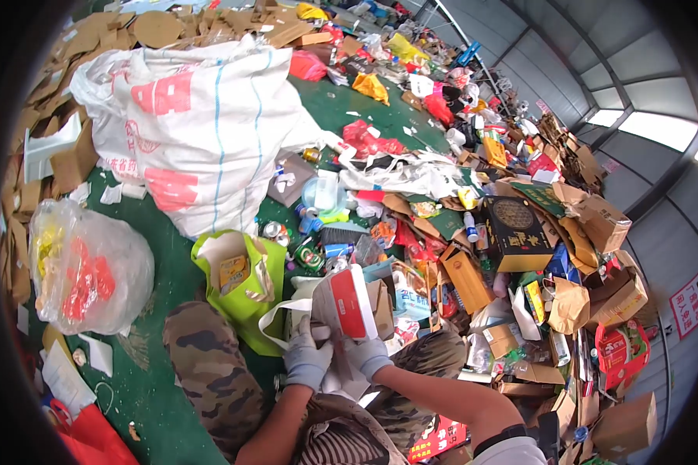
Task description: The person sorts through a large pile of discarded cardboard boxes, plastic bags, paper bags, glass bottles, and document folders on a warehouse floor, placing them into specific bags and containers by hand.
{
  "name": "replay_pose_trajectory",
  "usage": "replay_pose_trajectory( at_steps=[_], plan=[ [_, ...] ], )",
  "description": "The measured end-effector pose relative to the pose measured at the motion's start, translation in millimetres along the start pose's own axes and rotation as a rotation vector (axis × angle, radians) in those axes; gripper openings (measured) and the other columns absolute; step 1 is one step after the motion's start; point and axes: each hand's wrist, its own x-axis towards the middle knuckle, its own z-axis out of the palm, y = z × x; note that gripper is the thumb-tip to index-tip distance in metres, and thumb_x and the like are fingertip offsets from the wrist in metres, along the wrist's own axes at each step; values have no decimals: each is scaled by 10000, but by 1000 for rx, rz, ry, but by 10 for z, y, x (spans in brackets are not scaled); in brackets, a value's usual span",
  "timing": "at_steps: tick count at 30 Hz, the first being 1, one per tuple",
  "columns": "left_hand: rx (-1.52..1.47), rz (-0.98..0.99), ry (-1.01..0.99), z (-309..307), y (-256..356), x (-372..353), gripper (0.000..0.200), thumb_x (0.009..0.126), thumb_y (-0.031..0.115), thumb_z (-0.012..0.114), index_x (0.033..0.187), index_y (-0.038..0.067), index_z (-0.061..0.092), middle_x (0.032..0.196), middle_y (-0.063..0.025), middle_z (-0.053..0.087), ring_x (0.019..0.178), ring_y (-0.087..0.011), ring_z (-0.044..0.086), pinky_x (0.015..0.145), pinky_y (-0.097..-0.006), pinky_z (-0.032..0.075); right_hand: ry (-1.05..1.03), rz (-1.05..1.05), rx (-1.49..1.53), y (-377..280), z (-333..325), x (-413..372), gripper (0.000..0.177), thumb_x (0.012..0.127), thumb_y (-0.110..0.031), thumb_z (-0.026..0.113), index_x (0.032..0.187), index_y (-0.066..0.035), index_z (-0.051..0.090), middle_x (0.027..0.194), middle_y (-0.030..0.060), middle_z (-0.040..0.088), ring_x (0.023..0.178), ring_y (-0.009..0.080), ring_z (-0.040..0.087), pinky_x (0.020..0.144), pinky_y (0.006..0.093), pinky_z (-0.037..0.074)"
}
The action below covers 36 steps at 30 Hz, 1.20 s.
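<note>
A white box with a red panel (347, 301) is held upright between my hands, above my lap. My gloved left hand (309, 358) has its fingers bent at the box's lower left, beside a white bag with a loop handle (275, 320). At the box's lower right edge, my gloved right hand (367, 356) grips it with the fingers partly behind it. A lime green bag (248, 298) stands open just left of my hands, with a brown packet inside. Cans and bottles (310, 256) lie beyond the box.
A large white woven sack (186, 132) stands at the upper left, above a clear plastic bag (93, 267) with red and yellow contents. Mixed waste and cartons (520, 302) are heaped on the right, around a black box (513, 234). Green floor (163, 372) shows at the left.
</note>
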Motion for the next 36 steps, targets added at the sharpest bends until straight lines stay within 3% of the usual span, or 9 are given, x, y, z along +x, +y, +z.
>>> replay_pose_trajectory(
  at_steps=[4,9,13,20,28,30,32,35,36],
  plan=[
    [144,-163,-143,-469,312,-15,725,732,408,652,1306,75,360,1068,-220,563,933,-400,578,799,-454,465,-23,128,-13,146,112,102,515,818,-533,473,946,-70,660,876,233,638,879,398,605,775,448,477],
    [133,-179,-299,-197,-25,3,923,693,490,694,1359,22,259,1122,-245,553,1011,-374,560,865,-414,447,-46,68,1,-136,-159,-58,504,834,-526,451,935,-79,662,856,222,641,825,379,618,741,447,479],
    [-155,-74,-168,164,-267,-47,976,659,475,730,1368,17,239,1261,-280,451,1126,-414,478,933,-412,404,-31,21,25,-141,-142,-73,465,843,-491,451,908,-82,660,829,220,640,798,376,621,715,453,485],
    [-248,-25,-135,343,-216,-60,1046,654,323,788,1417,40,130,1350,-220,370,1201,-315,439,972,-344,377,-30,42,42,-89,-138,-12,442,849,-464,450,895,-79,662,827,216,641,800,375,623,720,456,486],
    [-127,-219,-76,184,-41,-4,1031,605,424,770,1391,60,213,1220,-256,478,1089,-409,496,922,-425,408,72,46,96,-209,219,490,405,818,-405,490,874,-44,664,857,225,634,845,377,612,789,447,468],
    [-158,-26,164,343,-277,15,986,598,373,770,1379,74,246,1181,-244,508,1061,-389,521,899,-430,423,17,-6,99,-311,196,553,365,810,-380,508,847,-53,665,853,222,634,855,374,610,781,449,473],
    [-36,47,147,61,-54,-21,912,603,315,748,1353,77,287,1104,-217,558,983,-367,567,842,-434,451,1,29,147,-367,39,593,328,785,-361,551,840,-59,668,821,206,642,802,360,625,704,426,492],
    [20,-151,77,-267,111,-74,852,621,300,715,1333,74,306,1039,-198,590,892,-359,602,773,-429,477,47,-138,419,-46,-70,671,322,792,-351,575,830,-44,667,815,200,640,790,358,631,672,434,501],
    [43,-156,100,-293,93,-105,839,628,305,706,1330,75,310,1023,-195,595,876,-362,606,760,-427,481,6,-118,277,-117,-376,490,327,813,-342,550,889,-43,659,810,201,638,801,360,628,683,440,498]
  ],
)
